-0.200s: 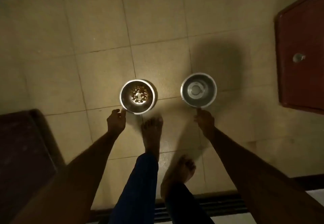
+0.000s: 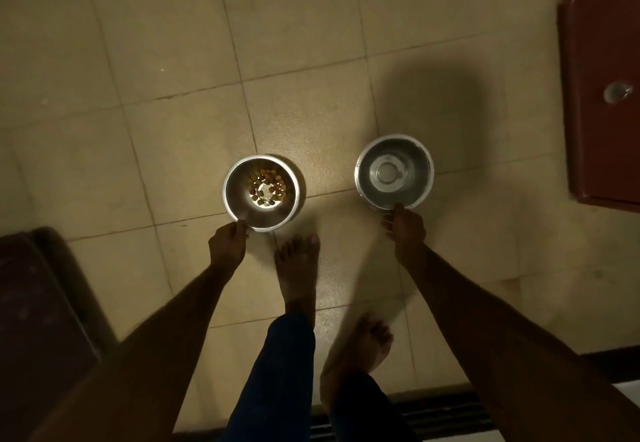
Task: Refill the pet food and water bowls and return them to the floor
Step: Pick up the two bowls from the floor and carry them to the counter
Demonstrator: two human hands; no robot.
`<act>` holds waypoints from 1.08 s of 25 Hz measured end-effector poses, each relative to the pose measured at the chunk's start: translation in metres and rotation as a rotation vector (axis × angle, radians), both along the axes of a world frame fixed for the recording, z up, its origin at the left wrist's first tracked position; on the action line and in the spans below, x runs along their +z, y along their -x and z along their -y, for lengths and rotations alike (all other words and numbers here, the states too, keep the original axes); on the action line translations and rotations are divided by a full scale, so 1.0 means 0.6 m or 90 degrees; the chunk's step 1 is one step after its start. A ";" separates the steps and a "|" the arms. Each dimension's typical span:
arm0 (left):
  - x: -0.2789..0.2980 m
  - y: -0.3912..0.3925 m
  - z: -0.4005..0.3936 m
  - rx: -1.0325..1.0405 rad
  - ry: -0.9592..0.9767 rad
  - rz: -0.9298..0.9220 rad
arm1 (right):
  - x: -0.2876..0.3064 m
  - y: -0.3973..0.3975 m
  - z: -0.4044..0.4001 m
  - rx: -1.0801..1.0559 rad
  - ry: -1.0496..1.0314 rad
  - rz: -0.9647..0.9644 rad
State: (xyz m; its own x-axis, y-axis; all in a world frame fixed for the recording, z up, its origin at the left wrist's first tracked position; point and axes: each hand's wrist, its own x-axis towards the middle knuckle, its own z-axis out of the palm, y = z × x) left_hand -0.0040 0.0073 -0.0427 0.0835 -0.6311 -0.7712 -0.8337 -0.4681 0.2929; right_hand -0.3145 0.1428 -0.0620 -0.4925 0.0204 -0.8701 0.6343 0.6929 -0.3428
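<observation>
A steel food bowl (image 2: 239,196) with a small heap of brown kibble (image 2: 267,183) in its middle is low over the tiled floor, left of centre. My left hand (image 2: 228,242) pinches its near rim. To the right is a steel water bowl (image 2: 420,173) with clear water in it. My right hand (image 2: 407,228) grips its near rim, thumb on top. I cannot tell whether the bowls rest on the tiles or hang just above them.
Beige floor tiles (image 2: 173,61) spread ahead. My bare feet (image 2: 298,268) stand just behind the bowls. A red-brown door (image 2: 602,112) with a metal knob is at the right. A dark mat or furniture edge (image 2: 34,303) lies at the lower left.
My left hand's fingers have closed more firmly on the food bowl's rim, and that bowl has shifted slightly left. The right hand and water bowl have barely moved.
</observation>
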 end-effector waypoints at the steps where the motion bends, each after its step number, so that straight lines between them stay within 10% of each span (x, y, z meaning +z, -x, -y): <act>1: -0.004 0.004 -0.006 0.011 0.015 -0.010 | -0.005 0.000 -0.002 -0.035 0.009 -0.005; 13: 0.158 0.142 0.077 0.252 0.038 -0.279 | 0.173 0.072 0.077 -0.196 0.301 0.030; 27: 1.232 0.278 0.280 0.400 0.145 -0.583 | 1.245 0.195 0.300 -0.149 0.523 -0.120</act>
